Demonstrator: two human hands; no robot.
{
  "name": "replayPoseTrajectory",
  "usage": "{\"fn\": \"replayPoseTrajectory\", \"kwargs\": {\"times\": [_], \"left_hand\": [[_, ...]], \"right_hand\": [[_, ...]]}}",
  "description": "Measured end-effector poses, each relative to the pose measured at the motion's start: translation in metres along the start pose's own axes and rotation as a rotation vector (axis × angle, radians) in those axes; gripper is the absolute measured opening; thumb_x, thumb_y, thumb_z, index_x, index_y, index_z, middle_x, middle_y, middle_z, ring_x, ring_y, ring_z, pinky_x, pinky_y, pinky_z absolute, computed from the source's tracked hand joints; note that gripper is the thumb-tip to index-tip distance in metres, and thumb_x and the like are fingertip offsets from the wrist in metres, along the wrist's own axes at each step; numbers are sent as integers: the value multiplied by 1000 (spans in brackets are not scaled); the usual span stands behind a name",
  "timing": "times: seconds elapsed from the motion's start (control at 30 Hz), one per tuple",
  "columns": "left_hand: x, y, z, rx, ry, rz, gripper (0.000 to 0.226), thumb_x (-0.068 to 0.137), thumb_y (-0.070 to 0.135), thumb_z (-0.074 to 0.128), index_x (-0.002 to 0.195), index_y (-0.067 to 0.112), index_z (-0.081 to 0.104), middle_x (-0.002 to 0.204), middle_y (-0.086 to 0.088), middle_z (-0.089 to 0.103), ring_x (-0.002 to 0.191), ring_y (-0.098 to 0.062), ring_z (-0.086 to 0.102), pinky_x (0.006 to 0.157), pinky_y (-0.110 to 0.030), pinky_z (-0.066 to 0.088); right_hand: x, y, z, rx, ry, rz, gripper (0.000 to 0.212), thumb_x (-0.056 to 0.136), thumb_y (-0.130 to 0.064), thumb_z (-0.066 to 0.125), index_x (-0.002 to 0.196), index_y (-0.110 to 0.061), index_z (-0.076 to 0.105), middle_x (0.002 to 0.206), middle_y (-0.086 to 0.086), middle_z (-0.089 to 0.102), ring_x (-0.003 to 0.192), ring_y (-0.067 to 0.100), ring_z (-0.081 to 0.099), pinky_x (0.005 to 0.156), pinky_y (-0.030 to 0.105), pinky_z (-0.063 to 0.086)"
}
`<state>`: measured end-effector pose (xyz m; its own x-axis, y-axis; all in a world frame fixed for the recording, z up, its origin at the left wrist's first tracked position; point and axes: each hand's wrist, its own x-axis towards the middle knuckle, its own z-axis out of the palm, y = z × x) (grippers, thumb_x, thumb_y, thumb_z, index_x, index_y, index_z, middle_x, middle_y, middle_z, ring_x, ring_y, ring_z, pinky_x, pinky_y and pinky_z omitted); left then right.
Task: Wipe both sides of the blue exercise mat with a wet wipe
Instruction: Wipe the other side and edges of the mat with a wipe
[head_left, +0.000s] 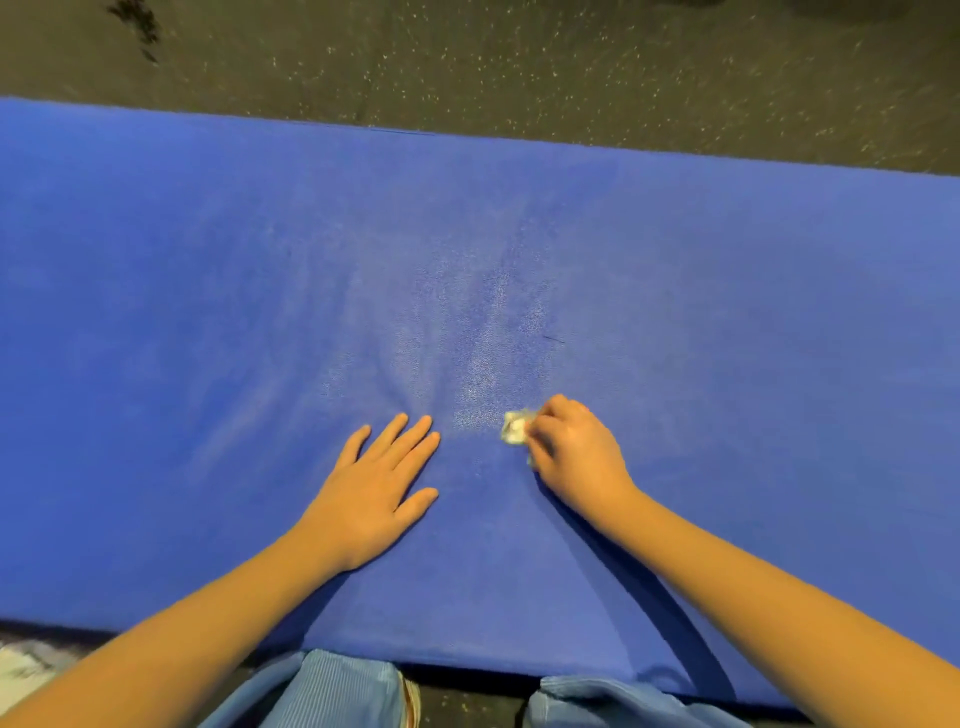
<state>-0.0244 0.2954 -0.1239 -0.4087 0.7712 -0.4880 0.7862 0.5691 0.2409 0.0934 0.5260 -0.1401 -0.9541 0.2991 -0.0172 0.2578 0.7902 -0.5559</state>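
Wipe (514, 428) in right hand (576, 452), on mat (208, 312)

No readable text or labels anywhere.

A blue exercise mat (208, 312) is spread flat on the dark speckled floor (519, 67), a pale sheen being seen at its middle, and a small crumpled white wet wipe (514, 428) is pressed against it there by the right hand (576, 452).
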Motion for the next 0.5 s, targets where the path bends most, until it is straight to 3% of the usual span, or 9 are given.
{"fn": "replayPoseTrajectory", "kwargs": {"times": [0.13, 0.33, 0.5], "left_hand": [[0, 2, 1, -10, 28, -17, 98, 69, 77, -29, 152, 31, -5, 154, 19, -18, 145, -6, -18, 115, -31, -16], [-5, 8, -2, -47, 37, -48, 88, 77, 66, -9, 155, 28, 6, 155, 18, -12, 148, -9, -10, 117, -34, -12], [-10, 14, -1, -132, 48, -95, 95, 72, 66, -8, 155, 26, 12, 160, 14, -3, 149, -10, -7, 119, -38, -8]], "right_hand": [[-31, -27, -6, 121, -321, -269, 21, 85, -26, 53, 76, -11, 66, 82, 5, 59, 74, 24, 56, 55, 29, 44], [-13, -9, -12, -7, -141, 45, 14, 85, -15, 63, 76, -6, 68, 87, 8, 56, 82, 32, 56, 59, 35, 43], [-56, -50, -17, 177, -413, -207, 15, 84, -20, 61, 81, -9, 70, 88, 6, 58, 81, 26, 57, 64, 35, 47]]}}
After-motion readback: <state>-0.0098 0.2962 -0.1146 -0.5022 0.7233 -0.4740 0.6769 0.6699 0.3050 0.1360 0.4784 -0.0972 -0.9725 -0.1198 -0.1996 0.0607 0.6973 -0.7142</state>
